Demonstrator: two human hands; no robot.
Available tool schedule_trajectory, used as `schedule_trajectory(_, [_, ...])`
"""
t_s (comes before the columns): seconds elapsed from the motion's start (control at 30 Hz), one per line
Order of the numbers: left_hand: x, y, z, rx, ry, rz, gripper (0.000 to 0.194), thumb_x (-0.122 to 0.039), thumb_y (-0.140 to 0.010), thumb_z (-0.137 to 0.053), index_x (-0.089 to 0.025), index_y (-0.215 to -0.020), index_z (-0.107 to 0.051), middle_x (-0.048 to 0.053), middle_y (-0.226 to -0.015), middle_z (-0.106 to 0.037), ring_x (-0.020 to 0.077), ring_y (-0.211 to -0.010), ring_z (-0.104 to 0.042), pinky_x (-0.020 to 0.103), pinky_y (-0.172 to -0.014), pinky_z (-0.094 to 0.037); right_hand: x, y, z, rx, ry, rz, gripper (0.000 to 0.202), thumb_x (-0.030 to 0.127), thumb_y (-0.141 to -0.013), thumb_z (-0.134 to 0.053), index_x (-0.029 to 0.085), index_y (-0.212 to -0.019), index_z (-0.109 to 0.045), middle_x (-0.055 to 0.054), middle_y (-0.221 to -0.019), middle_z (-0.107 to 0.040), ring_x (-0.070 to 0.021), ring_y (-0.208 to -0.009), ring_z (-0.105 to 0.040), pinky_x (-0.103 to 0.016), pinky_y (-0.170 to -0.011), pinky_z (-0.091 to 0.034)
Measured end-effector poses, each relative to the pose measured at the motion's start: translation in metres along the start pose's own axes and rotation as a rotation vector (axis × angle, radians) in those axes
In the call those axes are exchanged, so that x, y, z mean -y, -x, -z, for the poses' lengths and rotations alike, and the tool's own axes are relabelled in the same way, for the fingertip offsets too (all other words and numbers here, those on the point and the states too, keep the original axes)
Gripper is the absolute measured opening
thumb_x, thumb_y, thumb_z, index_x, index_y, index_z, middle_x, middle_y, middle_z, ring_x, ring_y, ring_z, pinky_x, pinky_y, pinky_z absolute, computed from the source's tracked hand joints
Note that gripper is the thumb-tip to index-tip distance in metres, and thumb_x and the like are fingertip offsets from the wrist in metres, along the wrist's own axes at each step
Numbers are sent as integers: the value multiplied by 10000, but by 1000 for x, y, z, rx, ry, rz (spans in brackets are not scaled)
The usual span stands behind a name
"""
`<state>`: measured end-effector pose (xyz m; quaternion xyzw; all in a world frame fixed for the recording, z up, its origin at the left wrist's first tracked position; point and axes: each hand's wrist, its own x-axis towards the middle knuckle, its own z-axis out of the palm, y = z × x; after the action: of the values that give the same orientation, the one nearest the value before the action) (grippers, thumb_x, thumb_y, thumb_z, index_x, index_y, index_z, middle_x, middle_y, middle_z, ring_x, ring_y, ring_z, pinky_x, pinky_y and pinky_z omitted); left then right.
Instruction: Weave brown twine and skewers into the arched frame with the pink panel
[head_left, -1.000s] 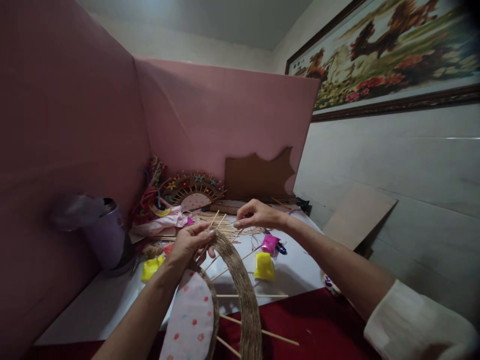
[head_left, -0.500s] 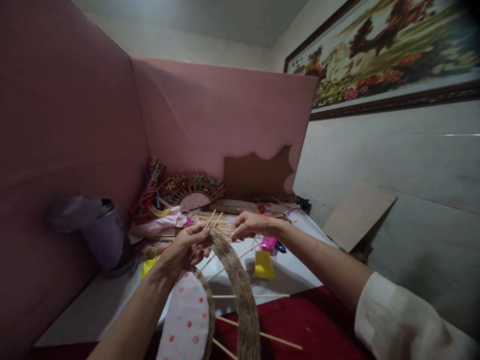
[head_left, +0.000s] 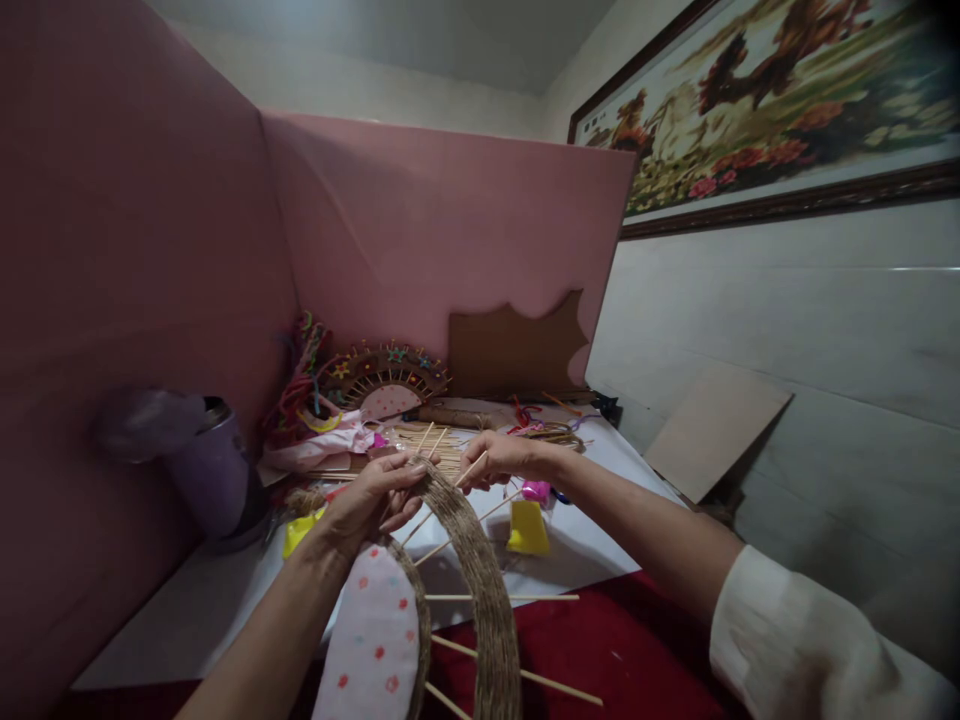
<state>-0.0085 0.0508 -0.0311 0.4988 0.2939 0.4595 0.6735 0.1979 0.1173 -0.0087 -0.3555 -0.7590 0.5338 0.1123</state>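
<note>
My left hand (head_left: 381,492) grips the upper end of a curved band wrapped in brown twine (head_left: 480,580), thumb on top. Thin wooden sticks (head_left: 551,684) cross the band and run inward to a half-round piece covered in white cloth with red dots (head_left: 375,630), edged in the same twine. My right hand (head_left: 495,460) is closed on one stick (head_left: 472,468) at the band's outer edge, near the top. Its lower fingers are partly hidden behind the hand.
At the back leans a similar decorated fan (head_left: 390,380) beside brown cardboard (head_left: 517,350). Loose sticks (head_left: 427,440), a yellow packet (head_left: 528,528) and a pink packet (head_left: 535,490) lie on the white table (head_left: 600,545). A purple tumbler (head_left: 214,470) stands left; red cloth (head_left: 622,650) covers the front.
My right hand has shifted slightly down, still on the stick. My left hand and the twine-wrapped band have hardly moved.
</note>
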Motion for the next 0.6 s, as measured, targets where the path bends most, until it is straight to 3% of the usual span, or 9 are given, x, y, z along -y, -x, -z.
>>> schedule_trajectory(0.17, [1,-1,2,-32,-19,6,188,-216,-684,-732,-119,-671,-571,-50,-513,-503,11,-302,-386,112,-251,-220,-2,12,11,-65,43,67,206,328,-660,-695,128,-704,-708,54,-478,-496,-41,-422,-332,-205,-407,-183])
schedule_trajectory(0.3, [1,-3,4,-55,-22,22,191,-215,-673,-741,-131,-696,-572,-59,-497,-503,15,-291,-377,111,-252,-219,-2,23,15,-84,118,120,232,351,-643,-732,120,-669,-719,30,-512,-534,-66,-498,-407,-209,-469,-277])
schedule_trajectory(0.5, [2,-6,9,-55,-46,41,179,-230,-683,-738,-105,-749,-627,-42,-463,-512,26,-294,-388,111,-257,-221,8,38,-3,-223,494,275,222,346,-734,-669,137,-684,-727,9,-548,-567,-86,-524,-439,-221,-498,-287])
schedule_trajectory(0.6, [3,-6,11,-66,-52,33,172,-213,-694,-728,-102,-798,-646,2,-580,-606,20,-326,-421,102,-263,-240,14,46,-18,-276,683,392,175,275,-770,-635,162,-666,-720,2,-576,-603,-87,-530,-460,-226,-521,-285])
